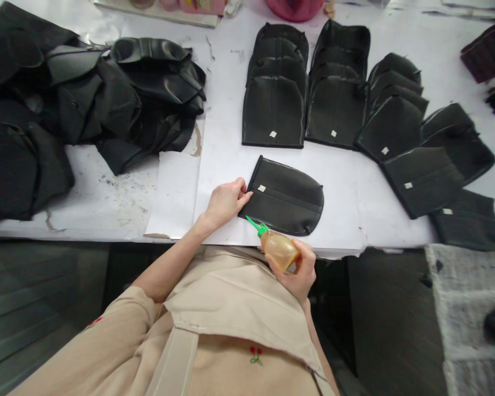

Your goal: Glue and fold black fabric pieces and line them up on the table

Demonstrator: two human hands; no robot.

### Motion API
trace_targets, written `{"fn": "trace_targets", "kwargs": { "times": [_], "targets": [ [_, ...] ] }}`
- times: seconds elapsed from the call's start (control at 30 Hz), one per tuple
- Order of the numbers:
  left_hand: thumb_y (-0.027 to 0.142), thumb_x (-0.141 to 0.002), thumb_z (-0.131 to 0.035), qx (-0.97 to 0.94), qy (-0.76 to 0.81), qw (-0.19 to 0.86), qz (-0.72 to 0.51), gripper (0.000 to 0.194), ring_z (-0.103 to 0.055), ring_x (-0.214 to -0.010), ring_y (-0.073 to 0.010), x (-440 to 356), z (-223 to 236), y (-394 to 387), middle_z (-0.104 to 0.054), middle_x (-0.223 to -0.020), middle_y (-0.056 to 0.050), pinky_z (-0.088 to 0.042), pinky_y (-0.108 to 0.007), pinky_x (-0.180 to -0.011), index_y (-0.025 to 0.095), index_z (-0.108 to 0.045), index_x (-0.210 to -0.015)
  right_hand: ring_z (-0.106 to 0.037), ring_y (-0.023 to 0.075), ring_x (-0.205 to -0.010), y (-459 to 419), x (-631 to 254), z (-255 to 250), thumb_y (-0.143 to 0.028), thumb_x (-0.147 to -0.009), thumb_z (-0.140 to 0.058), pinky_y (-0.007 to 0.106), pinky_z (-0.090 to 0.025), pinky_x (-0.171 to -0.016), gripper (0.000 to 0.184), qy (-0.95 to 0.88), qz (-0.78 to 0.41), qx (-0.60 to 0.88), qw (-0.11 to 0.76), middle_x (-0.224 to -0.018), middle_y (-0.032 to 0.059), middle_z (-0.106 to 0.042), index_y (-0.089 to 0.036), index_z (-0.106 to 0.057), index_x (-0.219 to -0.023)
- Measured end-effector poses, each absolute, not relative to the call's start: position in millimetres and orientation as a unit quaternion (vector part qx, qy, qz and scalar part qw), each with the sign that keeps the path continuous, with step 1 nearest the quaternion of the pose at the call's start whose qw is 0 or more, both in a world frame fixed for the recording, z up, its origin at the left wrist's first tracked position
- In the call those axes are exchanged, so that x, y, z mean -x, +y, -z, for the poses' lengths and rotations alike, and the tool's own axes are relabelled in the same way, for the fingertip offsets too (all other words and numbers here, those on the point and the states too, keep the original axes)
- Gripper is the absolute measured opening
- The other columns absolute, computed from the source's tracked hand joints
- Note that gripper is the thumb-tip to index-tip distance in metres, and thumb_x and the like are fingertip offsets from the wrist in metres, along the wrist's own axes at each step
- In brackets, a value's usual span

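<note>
A black leather-like panel (pixel 289 192), rounded at its right end and with a small white sticker, lies flat on the white-covered table. My left hand (pixel 226 202) pinches its straight left edge between thumb and fingers. In my right hand (pixel 300 272) is a glue bottle (pixel 281 250), yellowish and translucent with a green pointed nozzle. The bottle is tilted, its nozzle pointing up and left at the panel's lower left edge. Whether the tip touches the panel, I cannot tell.
Overlapping rows of similar black panels (pixel 274 110) lie behind, fanning to more panels (pixel 423 176) at the right. A heap of black pieces (pixel 94 93) covers the left side. A pink bowl (pixel 296 8) stands at the back. The table's front edge (pixel 334 253) runs before my body.
</note>
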State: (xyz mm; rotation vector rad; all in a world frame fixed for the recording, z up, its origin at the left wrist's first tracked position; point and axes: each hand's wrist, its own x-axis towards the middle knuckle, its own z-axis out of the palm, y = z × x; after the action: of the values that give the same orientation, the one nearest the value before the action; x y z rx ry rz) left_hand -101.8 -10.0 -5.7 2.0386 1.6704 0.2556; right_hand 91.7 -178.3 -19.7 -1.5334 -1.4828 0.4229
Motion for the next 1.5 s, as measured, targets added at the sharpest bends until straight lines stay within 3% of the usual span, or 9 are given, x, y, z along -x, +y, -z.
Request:
{"fn": "trace_targets", "kwargs": {
  "times": [0.27,0.4,0.5,0.67,0.83,0.93,1.07,1.2,1.5],
  "targets": [
    [0.033,-0.093,-0.061,-0.741,0.606,0.268,-0.107,0.014,-0.065,-0.072,-0.0202,104,9,-10,-0.070,-0.077,-0.003,-0.041,-0.029,-0.066,0.021,-0.059,-0.087,-0.067,0.0272,-0.106,-165,-85,19,-0.036,-0.076,-0.084,0.044,-0.060,-0.087,0.064,-0.604,-0.205,0.609,0.471,-0.115,0.0098,-0.066,-0.024,-0.051,-0.129],
    [0.032,-0.094,-0.058,-0.732,0.599,0.302,-0.121,0.015,-0.063,-0.069,-0.0194,106,8,-8,-0.068,-0.074,-0.002,-0.041,-0.028,-0.065,0.021,-0.056,-0.083,-0.067,0.0260,-0.107,-162,-86,17,-0.040,-0.075,-0.084,0.042,-0.059,-0.089,0.058,-0.506,-0.305,0.663,0.460,-0.117,0.0098,-0.066,-0.023,-0.056,-0.123],
    [0.033,-0.094,-0.054,-0.721,0.592,0.336,-0.127,0.017,-0.062,-0.066,-0.0189,108,10,-7,-0.066,-0.071,-0.001,-0.039,-0.028,-0.063,0.022,-0.054,-0.081,-0.069,0.0234,-0.096,-162,-92,12,-0.043,-0.073,-0.084,0.038,-0.060,-0.082,0.060,-0.380,-0.425,0.662,0.488,-0.112,0.0070,-0.069,-0.023,-0.057,-0.123],
    [0.040,-0.093,-0.051,-0.696,0.589,0.384,-0.145,0.023,-0.059,-0.062,-0.0191,110,18,-5,-0.064,-0.067,0.000,-0.037,-0.028,-0.061,0.023,-0.056,-0.078,-0.070,0.0216,-0.072,-163,-120,13,-0.056,-0.079,-0.073,0.029,-0.054,-0.050,0.055,-0.225,-0.525,0.570,0.591,-0.096,0.0062,-0.073,-0.023,-0.059,-0.121],
    [0.049,-0.082,-0.064,-0.596,0.537,0.528,-0.279,0.035,-0.061,-0.074,-0.0194,104,12,-5,-0.066,-0.077,-0.002,-0.045,-0.028,-0.069,0.021,-0.052,-0.066,-0.075,0.0280,-0.087,-159,-165,23,-0.059,-0.080,-0.072,0.043,-0.065,-0.064,0.045,-0.170,-0.445,0.536,0.697,-0.105,0.0117,-0.076,-0.026,-0.070,-0.110],
    [0.052,-0.072,-0.078,-0.463,0.529,0.632,-0.326,0.041,-0.063,-0.076,-0.0180,99,9,-7,-0.066,-0.078,0.000,-0.048,-0.026,-0.068,0.020,-0.052,-0.068,-0.075,0.0242,-0.081,-153,-190,28,-0.060,-0.078,-0.074,0.038,-0.066,-0.061,0.039,-0.091,-0.374,0.539,0.749,-0.099,0.0080,-0.077,-0.027,-0.074,-0.100],
    [0.042,-0.058,-0.092,-0.289,0.522,0.733,-0.327,0.053,-0.069,-0.074,-0.0179,93,11,-4,-0.072,-0.082,0.001,-0.054,-0.027,-0.069,0.021,-0.060,-0.095,-0.071,0.0191,-0.068,-150,-218,31,-0.059,-0.079,-0.074,0.027,-0.058,-0.045,0.041,-0.028,-0.363,0.518,0.774,-0.091,0.0063,-0.076,-0.023,-0.075,-0.099],
    [0.032,-0.060,-0.093,-0.250,0.481,0.787,-0.294,0.059,-0.074,-0.083,-0.0224,87,4,3,-0.076,-0.095,-0.005,-0.057,-0.032,-0.074,0.020,-0.063,-0.110,-0.068,0.0180,-0.068,-146,-238,30,-0.056,-0.079,-0.077,0.023,-0.050,-0.040,0.040,-0.032,-0.345,0.493,0.798,-0.091,0.0065,-0.074,-0.020,-0.073,-0.098],
    [0.026,-0.065,-0.086,-0.226,0.388,0.863,-0.233,0.048,-0.071,-0.107,-0.0325,59,2,-6,-0.077,-0.101,-0.006,-0.059,-0.042,-0.092,0.025,-0.072,-0.112,-0.064,0.0165,-0.073,-123,-273,26,-0.056,-0.066,-0.086,0.020,-0.044,-0.042,0.052,-0.001,-0.347,0.448,0.824,-0.102,0.0064,-0.073,-0.021,-0.071,-0.102]
  ]
}}
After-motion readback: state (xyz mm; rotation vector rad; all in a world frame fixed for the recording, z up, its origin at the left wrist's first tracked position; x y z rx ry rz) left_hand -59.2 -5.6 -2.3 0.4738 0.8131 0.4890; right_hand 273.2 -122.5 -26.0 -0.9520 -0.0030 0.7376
